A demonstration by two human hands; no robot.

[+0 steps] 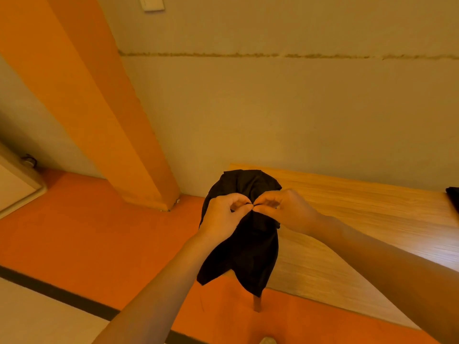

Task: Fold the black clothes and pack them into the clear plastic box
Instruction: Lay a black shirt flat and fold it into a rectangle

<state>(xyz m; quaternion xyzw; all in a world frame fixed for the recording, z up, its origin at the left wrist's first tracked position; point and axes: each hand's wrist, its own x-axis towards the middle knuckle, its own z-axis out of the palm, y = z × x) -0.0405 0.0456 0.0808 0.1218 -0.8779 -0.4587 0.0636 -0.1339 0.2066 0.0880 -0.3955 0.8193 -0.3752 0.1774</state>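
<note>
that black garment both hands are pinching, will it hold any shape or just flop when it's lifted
Probably floppy: the black garment hangs limp below the left hand and right hand, its lower ends drooping past the wooden table edge. Likely light, since fingertip pinches alone seem to carry it. It looks unlikely to slip, being matte cloth bunched at the pinch.

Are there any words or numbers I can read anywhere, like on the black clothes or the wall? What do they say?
None: no words, numbers or signs can be read.
The black garment, pinched by the left hand and right hand, shows no label or print.
The white plate on the wall is blank as far as it shows.
The wooden table bears only grain.
</note>
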